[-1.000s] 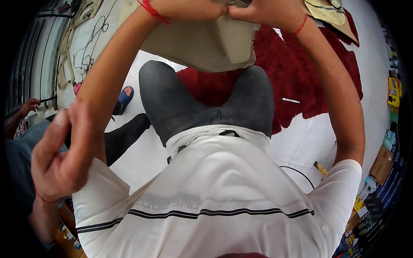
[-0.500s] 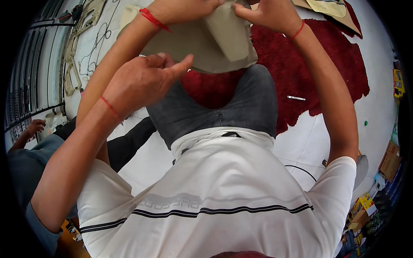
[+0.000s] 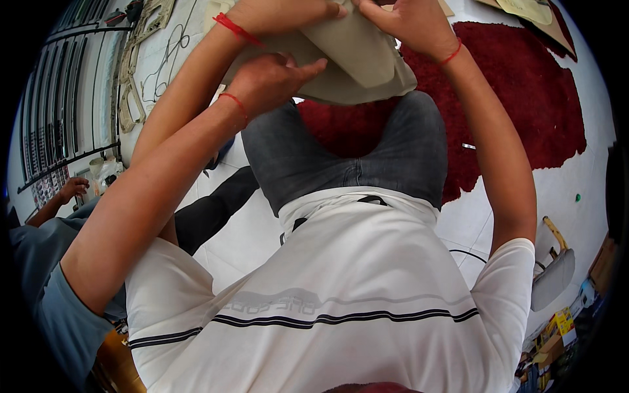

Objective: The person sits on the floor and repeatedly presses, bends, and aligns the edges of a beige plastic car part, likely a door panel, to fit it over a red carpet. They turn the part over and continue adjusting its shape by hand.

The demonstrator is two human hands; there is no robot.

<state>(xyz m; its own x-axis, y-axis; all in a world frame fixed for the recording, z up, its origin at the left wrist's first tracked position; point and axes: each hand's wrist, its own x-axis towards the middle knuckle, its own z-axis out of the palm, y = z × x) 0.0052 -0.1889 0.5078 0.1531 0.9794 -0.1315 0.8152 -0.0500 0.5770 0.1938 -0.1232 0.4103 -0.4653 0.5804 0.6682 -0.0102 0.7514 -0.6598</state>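
A beige, leather-like cover point(image 3: 341, 56) with a folded flap hangs in front of me at the top of the view, its lower edge above my knees. My left hand point(image 3: 295, 14) grips its upper left part. On the upper right, my right hand point(image 3: 413, 25) pinches it, thumb pressed to the material near my left fingertips. The top edge of the picture cuts off some of the fingers. A co-worker's hand point(image 3: 272, 82) reaches in from the left below my left forearm, index finger stretched toward the cover.
The co-worker in a blue shirt point(image 3: 78, 327) sits close at my left. A dark red rug point(image 3: 504, 92) lies on the white tiled floor, with a small metallic object point(image 3: 468, 146) on it. Beige frame parts point(image 3: 131, 98) and a cable point(image 3: 169, 56) are at the far left.
The co-worker's hand has moved up and right, closer to the cover. My view has shifted slightly; my hands still hold the cover.
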